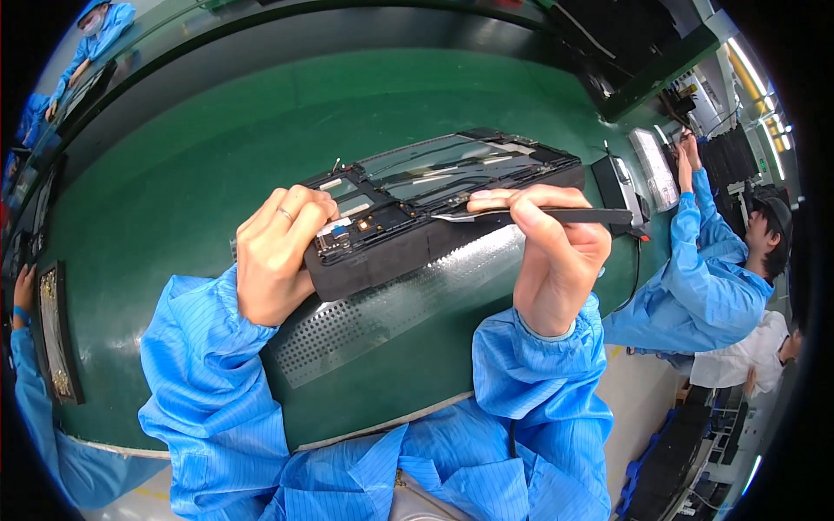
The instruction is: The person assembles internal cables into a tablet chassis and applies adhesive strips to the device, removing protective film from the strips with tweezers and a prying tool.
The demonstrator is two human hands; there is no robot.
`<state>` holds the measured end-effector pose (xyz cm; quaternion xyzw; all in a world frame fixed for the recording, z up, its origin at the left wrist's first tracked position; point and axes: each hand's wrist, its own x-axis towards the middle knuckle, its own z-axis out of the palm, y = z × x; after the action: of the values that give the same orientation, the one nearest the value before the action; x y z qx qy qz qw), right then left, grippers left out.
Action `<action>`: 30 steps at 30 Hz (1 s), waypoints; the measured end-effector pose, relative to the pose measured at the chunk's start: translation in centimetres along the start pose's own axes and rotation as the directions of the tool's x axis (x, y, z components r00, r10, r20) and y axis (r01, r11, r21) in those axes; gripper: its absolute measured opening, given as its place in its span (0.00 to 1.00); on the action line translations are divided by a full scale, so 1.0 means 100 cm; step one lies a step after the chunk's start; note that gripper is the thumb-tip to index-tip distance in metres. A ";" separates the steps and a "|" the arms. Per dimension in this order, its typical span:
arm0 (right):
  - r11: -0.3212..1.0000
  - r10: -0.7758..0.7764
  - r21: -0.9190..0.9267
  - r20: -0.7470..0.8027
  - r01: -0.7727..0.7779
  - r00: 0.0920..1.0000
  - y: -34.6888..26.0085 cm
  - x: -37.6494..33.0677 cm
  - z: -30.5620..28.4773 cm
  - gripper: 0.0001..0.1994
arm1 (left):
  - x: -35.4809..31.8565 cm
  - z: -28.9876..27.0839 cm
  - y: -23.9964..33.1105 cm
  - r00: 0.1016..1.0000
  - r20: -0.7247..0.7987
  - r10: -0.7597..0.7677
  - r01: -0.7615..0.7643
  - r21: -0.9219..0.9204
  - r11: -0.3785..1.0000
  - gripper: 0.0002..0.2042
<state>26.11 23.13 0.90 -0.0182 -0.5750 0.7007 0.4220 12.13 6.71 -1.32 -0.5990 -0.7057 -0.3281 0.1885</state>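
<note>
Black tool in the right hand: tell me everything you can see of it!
The slim tool has a dark handle and a paler, metal-looking pointed tip; it may be tweezers. Held nearly level in the right hand, it points left, its tip by the near edge of the black-framed panel. I can't tell whether they touch.

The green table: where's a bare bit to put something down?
The green table has a big bare patch beyond the black block, and another between the long tray on the left and the wearer's left sleeve. It's crowded in the middle, with the left hand, right hand, tweezers, block and shiny dotted sheet. A small box stands at the right end.
</note>
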 end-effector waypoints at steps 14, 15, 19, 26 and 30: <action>0.999 -0.045 -0.028 0.007 0.045 0.999 0.005 -0.002 0.000 0.03 | -0.001 -0.002 -0.001 1.000 0.014 0.010 -0.010 0.005 1.000 0.15; 0.998 -0.059 -0.020 0.014 0.060 0.998 0.006 -0.002 0.001 0.03 | -0.001 -0.003 -0.001 1.000 0.017 0.009 -0.009 0.011 1.000 0.15; 0.997 -0.071 -0.020 0.003 0.071 0.997 0.006 -0.003 0.001 0.03 | 0.002 0.000 0.003 0.999 -0.051 -0.010 0.010 0.005 1.000 0.11; 0.998 -0.050 -0.037 -0.003 0.050 0.999 0.008 -0.004 0.001 0.03 | 0.002 -0.001 0.003 0.999 -0.045 -0.016 0.016 0.004 1.000 0.11; 0.996 -0.088 -0.031 0.001 0.088 0.996 0.010 -0.005 0.001 0.03 | 0.002 -0.001 0.002 0.999 -0.042 -0.013 0.013 0.008 1.000 0.11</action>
<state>25.86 22.76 -0.10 0.0005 -0.5861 0.6723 0.4523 12.23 6.76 -1.08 -0.5866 -0.7068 -0.3389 0.2036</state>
